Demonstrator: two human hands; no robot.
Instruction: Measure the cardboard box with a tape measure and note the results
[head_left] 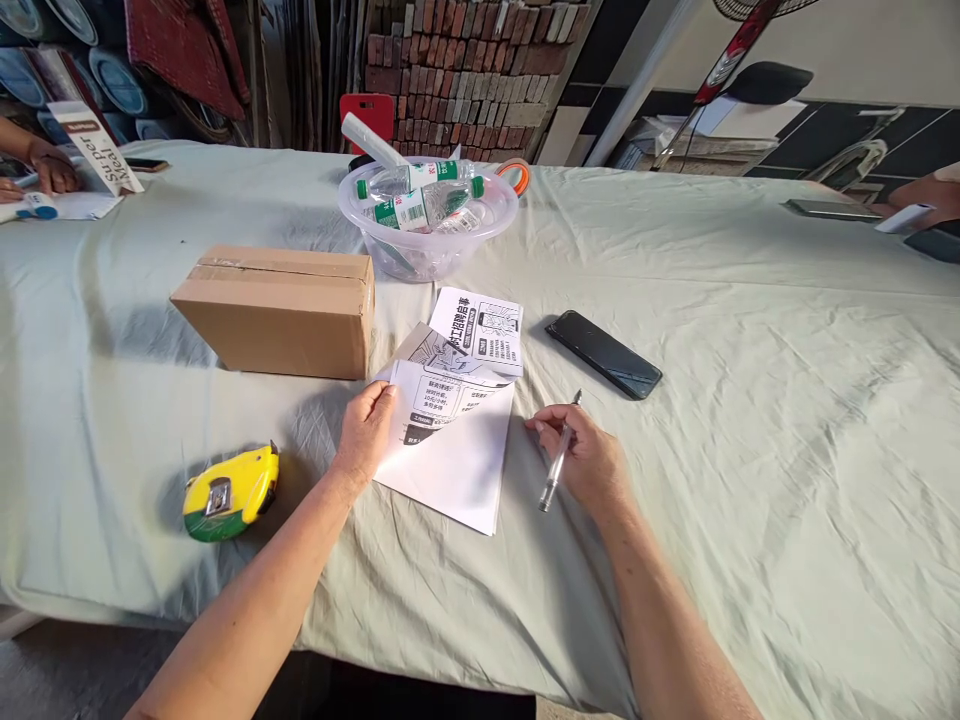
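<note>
My left hand [365, 432] pinches the left edge of some paper sheets [457, 470] between thumb and fingers. Their lower part is blank white, while the upper part carries black printed text and drawings and is partly folded over. A printed leaflet [487, 335] lies against their far edge. Held in my right hand [589, 460] is a clear-barrelled pen [553, 478], its tip pointing away from me, apart from the paper. Just beyond that hand a black smartphone [604, 353] lies flat. A closed cardboard box [281, 315] stands to the left, and nearer me is a yellow and green tape measure [231, 492].
A clear plastic basin [427, 258] with several bottles stands at the back of the cloth-covered table [750, 480]. Another person's hands [52, 168] are at far left beside a printed card [94, 145]. At far right, a person's hand [926, 200] is near a phone [831, 210].
</note>
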